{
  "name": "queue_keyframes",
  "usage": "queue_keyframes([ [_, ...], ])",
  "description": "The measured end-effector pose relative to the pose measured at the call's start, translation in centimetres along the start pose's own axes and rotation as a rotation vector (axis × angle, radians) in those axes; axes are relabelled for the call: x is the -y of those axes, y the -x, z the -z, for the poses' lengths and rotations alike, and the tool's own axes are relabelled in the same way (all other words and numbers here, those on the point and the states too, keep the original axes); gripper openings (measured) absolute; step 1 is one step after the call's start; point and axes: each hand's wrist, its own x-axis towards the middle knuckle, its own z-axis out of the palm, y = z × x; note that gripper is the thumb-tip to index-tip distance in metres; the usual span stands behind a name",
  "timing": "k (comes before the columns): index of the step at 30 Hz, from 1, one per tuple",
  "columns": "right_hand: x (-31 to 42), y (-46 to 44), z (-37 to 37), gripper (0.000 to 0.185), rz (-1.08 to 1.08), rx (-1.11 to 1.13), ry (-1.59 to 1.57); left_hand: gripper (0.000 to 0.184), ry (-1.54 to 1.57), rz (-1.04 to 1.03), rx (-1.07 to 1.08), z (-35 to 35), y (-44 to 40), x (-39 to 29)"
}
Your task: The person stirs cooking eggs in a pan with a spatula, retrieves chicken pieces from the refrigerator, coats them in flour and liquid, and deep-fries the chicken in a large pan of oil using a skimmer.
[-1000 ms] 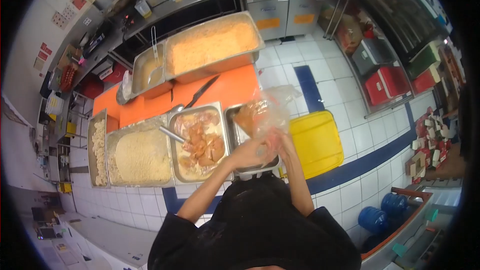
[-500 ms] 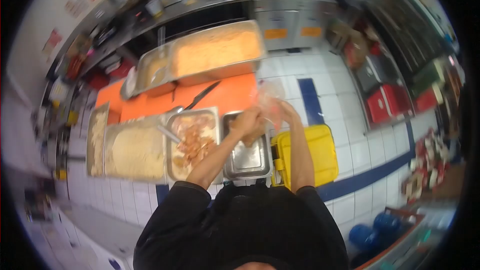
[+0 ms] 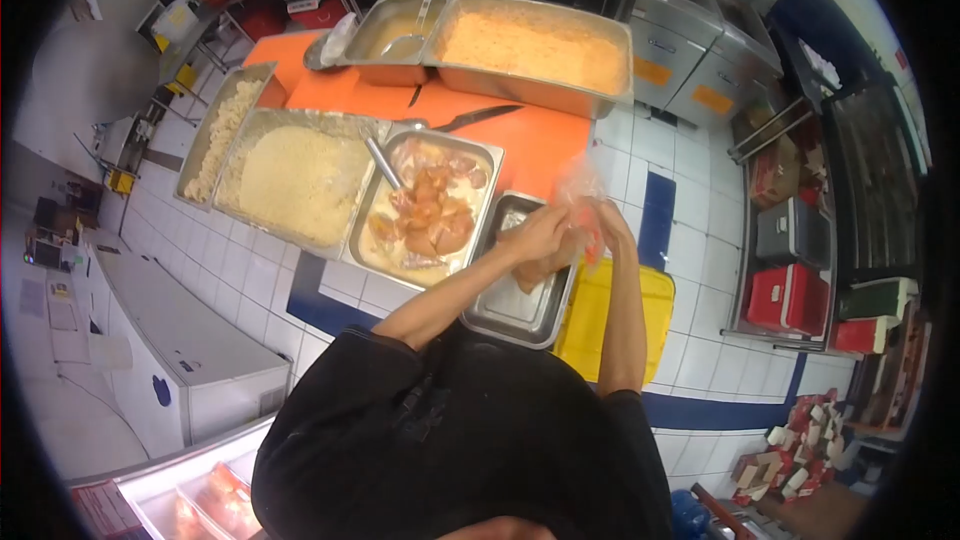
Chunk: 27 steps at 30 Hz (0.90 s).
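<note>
Read on a dial centred on the steel pan (image 3: 508, 312) before the person, pale crumbs (image 3: 224, 135) lie farthest out toward ten o'clock, then flour (image 3: 292, 180), its heap broad and with no meat showing on top. Next, also near ten, the wet pan (image 3: 486, 208) already has chicken (image 3: 437, 222) piled in it, a metal handle (image 3: 383, 163) leaning over its upper left corner.

The steel pan's floor is largely bare; the meat (image 3: 536, 272) hangs over its upper part, so the work there looks only partly done, with the bag not yet let go. The left hand (image 3: 543, 232) comes in from seven o'clock, forearm slanting, fingers curled around the meat; whether plastic lies between, I can't tell. The right hand (image 3: 612, 223), at two o'clock, is raised on a nearly upright forearm and pinches the clear bag (image 3: 583, 178), which stands up toward one. The yellow lid (image 3: 650, 318) sits at four, partly behind that forearm.
</note>
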Motion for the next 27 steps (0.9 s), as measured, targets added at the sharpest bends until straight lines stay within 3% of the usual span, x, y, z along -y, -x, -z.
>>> queue_keyframes([
  [3,1.4,2.4,-2.0,0.036,-0.067,0.17,-0.053,0.014,-0.049,0.084,0.03,1.5,1.9,-1.1],
  [5,1.1,1.6,-3.9,0.036,-0.064,0.181,-0.033,0.017,-0.102,0.033,-0.041,1.7,2.4,-0.7],
  [7,0.2,-0.4,-5.1,0.037,-0.053,0.163,-0.007,0.019,-0.152,0.117,-0.039,1.2,3.2,0.0],
  [8,-1.2,-2.6,-5.9,0.033,0.059,0.044,-0.116,0.021,-0.209,0.198,-0.023,1.1,3.3,0.1],
  [9,-1.6,-3.9,-6.5,0.03,0.175,-0.074,-0.226,0.026,-0.134,0.018,-0.154,2.0,3.4,-1.6],
  [12,2.7,-1.6,-9.6,0.024,0.178,-0.114,-0.387,0.03,-0.256,0.067,-0.134,4.1,2.1,-2.3],
  [14,2.0,-7.3,-7.1,0.023,0.216,-0.065,-0.524,0.032,-0.27,0.018,-0.133,4.9,2.0,-3.1],
  [16,1.9,-7.9,-6.3,0.022,0.247,-0.01,-0.671,0.03,-0.239,-0.337,-0.268,7.4,2.2,-7.2],
  [18,6.9,-3.1,-6.8,0.021,0.38,-0.088,-0.396,0.028,-0.257,-0.678,-0.445,10.7,2.4,-12.1],
  [19,8.1,-1.8,-6.8,0.021,0.383,-0.09,-0.394,0.025,-0.286,-0.618,-0.295,11.7,3.4,-11.9],
  [21,10.6,0.6,-6.9,0.02,0.694,0.208,-0.393,0.023,-0.329,-0.587,-0.14,12.9,4.9,-10.0],
  [23,14.4,6.0,-8.8,0.02,0.722,0.152,-0.331,0.026,-0.243,-0.617,-0.265,16.2,6.2,-11.4],
  [25,18.1,13.9,-13.4,0.022,0.753,0.068,-0.284,0.018,-0.13,-0.516,-0.422,18.8,7.7,-9.0],
  [26,20.2,18.2,-17.4,0.022,0.646,-0.072,-0.472,0.018,-0.12,-0.556,-0.408,19.5,7.8,-8.3],
  [27,20.9,19.1,-19.7,0.023,0.594,-0.143,-0.562,0.016,0.163,-0.334,-0.64,19.9,8.1,-7.7],
])
